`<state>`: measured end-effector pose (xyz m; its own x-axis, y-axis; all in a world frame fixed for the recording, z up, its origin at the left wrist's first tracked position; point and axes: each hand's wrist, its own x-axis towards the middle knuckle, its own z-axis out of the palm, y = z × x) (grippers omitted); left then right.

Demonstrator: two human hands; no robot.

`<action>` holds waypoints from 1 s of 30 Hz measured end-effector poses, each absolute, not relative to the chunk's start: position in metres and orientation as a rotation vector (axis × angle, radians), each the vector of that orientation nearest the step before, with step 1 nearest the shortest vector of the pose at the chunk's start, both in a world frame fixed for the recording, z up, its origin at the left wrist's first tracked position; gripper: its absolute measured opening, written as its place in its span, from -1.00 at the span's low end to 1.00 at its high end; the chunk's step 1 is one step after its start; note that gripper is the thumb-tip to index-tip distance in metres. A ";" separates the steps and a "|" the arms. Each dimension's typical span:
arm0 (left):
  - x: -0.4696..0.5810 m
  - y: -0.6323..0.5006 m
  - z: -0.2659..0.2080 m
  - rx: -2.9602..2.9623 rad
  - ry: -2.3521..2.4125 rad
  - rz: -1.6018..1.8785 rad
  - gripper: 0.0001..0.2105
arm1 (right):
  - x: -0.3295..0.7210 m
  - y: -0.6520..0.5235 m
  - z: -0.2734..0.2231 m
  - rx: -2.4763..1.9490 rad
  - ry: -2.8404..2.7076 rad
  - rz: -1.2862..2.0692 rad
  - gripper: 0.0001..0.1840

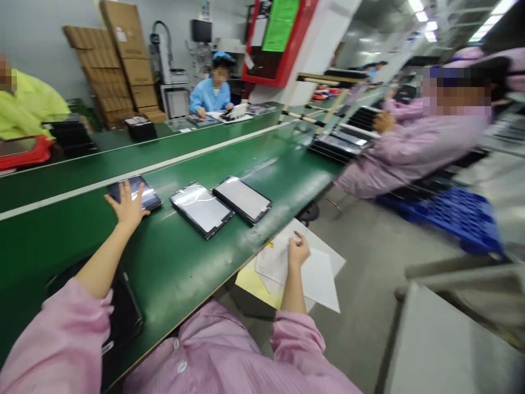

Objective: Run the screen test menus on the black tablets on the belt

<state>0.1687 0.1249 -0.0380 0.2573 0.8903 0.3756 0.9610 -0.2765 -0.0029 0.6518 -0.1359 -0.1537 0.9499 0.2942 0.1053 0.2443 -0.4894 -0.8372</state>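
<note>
My left hand is open, its fingers spread over a dark flat tablet-like device with a glossy screen on the green table. To its right lie two black-framed devices with pale, shiny faces, the nearer one and the farther one. My right hand hangs beyond the table edge, above loose white sheets of paper. Its fingers are loosely curled, with a gap at the index finger, and no object shows in it. Under my left forearm lies another black flat device, partly hidden.
The green table has a white strip along its length. A wooden-slatted rack stands farther right. A person in pink works at the right, beside a blue plastic pallet. People in blue and yellow sit across the table.
</note>
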 end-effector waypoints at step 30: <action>-0.043 0.050 -0.077 -2.521 -2.559 -0.707 -0.49 | 0.166 -0.073 -0.080 -0.980 -1.825 1.326 -0.63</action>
